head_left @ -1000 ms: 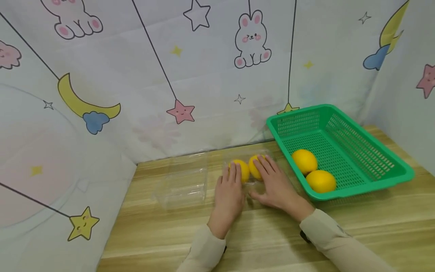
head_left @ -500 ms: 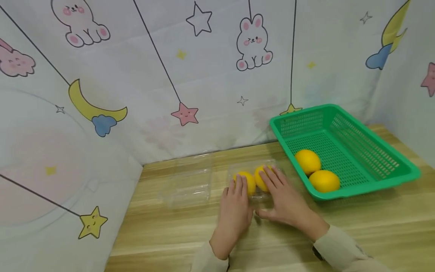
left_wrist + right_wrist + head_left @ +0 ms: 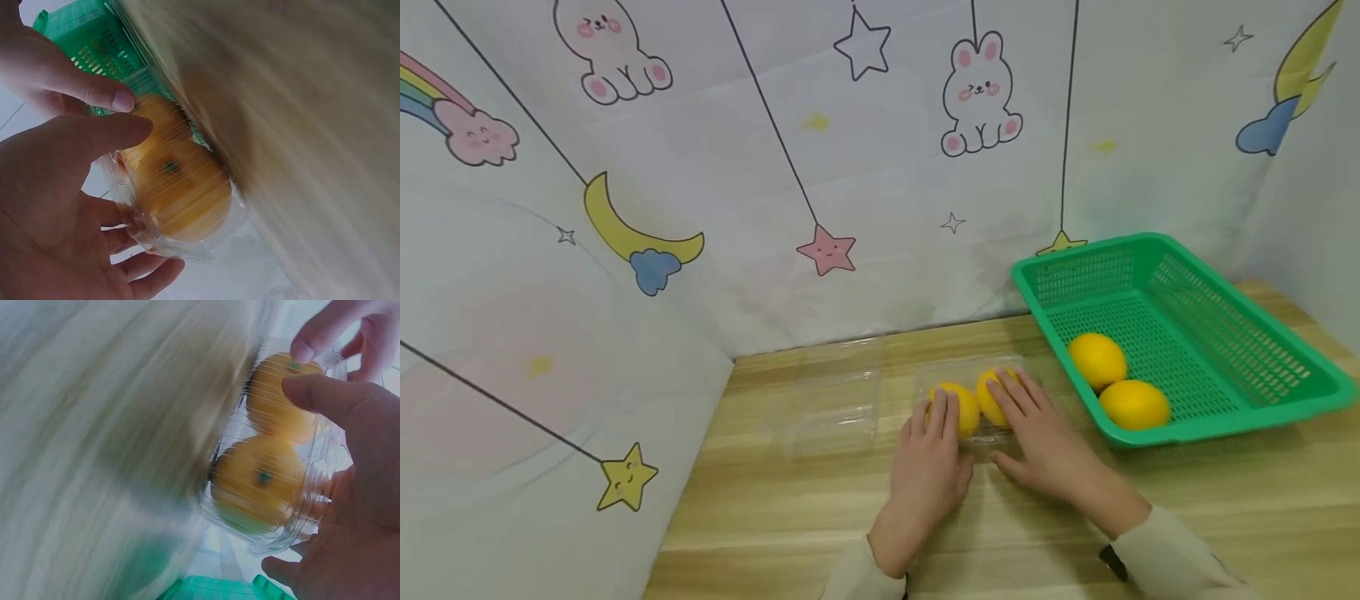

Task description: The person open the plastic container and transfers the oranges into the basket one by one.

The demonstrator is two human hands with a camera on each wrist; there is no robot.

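Two oranges lie side by side in a clear plastic box [image 3: 934, 373] on the table. The left orange [image 3: 968, 410] is under the fingers of my left hand [image 3: 927, 471], which are extended over its top. My right hand [image 3: 1054, 454] rests its spread fingers over the right orange [image 3: 989, 405], thumb pointing toward the other hand. In the left wrist view the near orange [image 3: 181, 194] shows its green stem end through the ribbed plastic wall. The right wrist view shows the right thumb beside the box and an orange [image 3: 253, 481] inside.
A green perforated basket [image 3: 1232, 431] stands at the right, with one orange [image 3: 1097, 360] and another orange [image 3: 1135, 406] in its near left corner. Left of the box lies another clear plastic container [image 3: 838, 404]. A patterned cloth [image 3: 887, 183] hangs behind the wooden table [image 3: 775, 517].
The box with its oranges has slid a little toward me under both hands, then stayed about there. The head view has turned left, shifting everything rightward.
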